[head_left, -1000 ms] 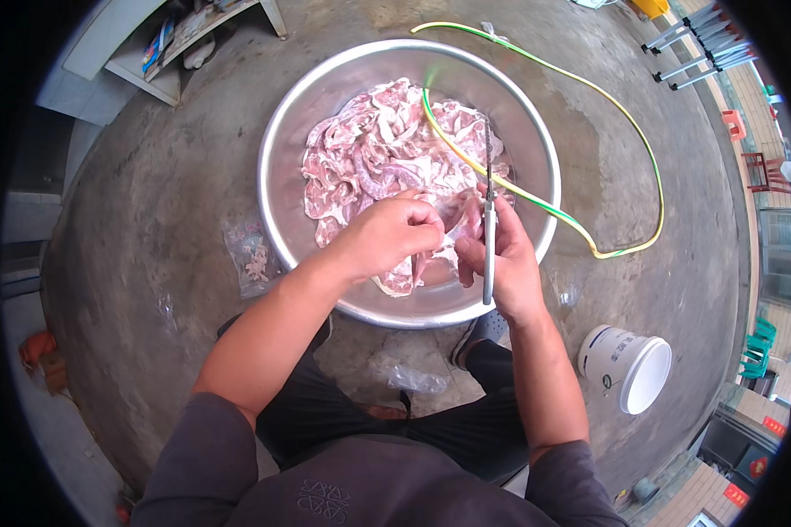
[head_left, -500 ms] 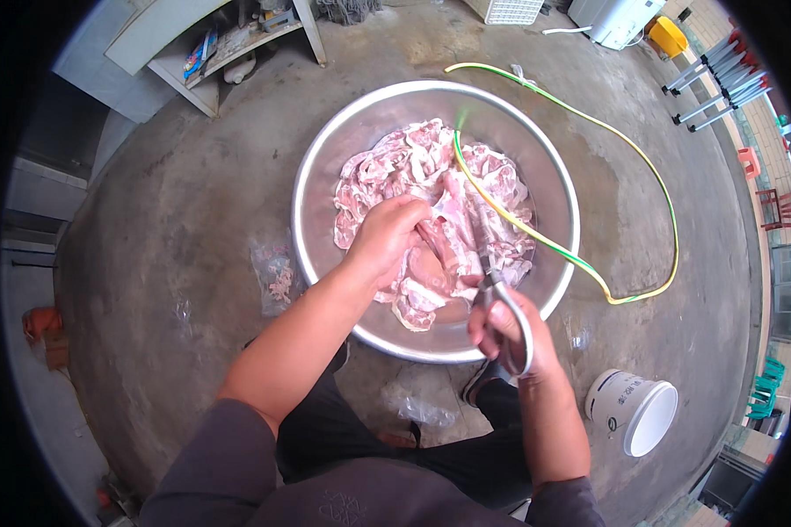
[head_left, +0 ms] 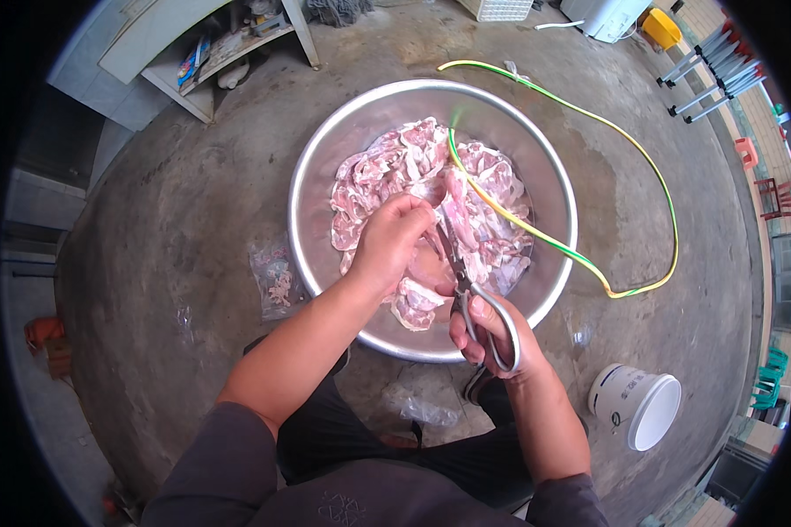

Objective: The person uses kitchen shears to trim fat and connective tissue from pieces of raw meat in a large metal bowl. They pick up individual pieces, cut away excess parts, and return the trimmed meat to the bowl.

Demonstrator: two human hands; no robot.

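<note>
A large round metal basin (head_left: 300, 206) stands before me, holding many pieces of raw pink meat (head_left: 387, 162) with pale skin and fat. Over its near half, my left hand (head_left: 391, 244) pinches a piece of raw meat (head_left: 458, 215) between thumb and fingers. My right hand (head_left: 494, 335) grips grey scissors (head_left: 463, 283) by their handles, over the basin's near rim. Their blades point up and away from me, the tips against the held meat close to my left fingertips. Some pinkish water (head_left: 429, 268) shows at the bottom of the basin.
A green and yellow hose (head_left: 646, 158) loops over the right rim into the basin. A white bucket (head_left: 620, 400) lies tipped at the right. Left of the basin is a clear plastic bag (head_left: 277, 285) with meat scraps. A shelf unit (head_left: 228, 57) stands far left.
The scissors have moved left and forward, from the right of the held piece to against it near my left fingers. My left hand keeps its hold, almost in place.
</note>
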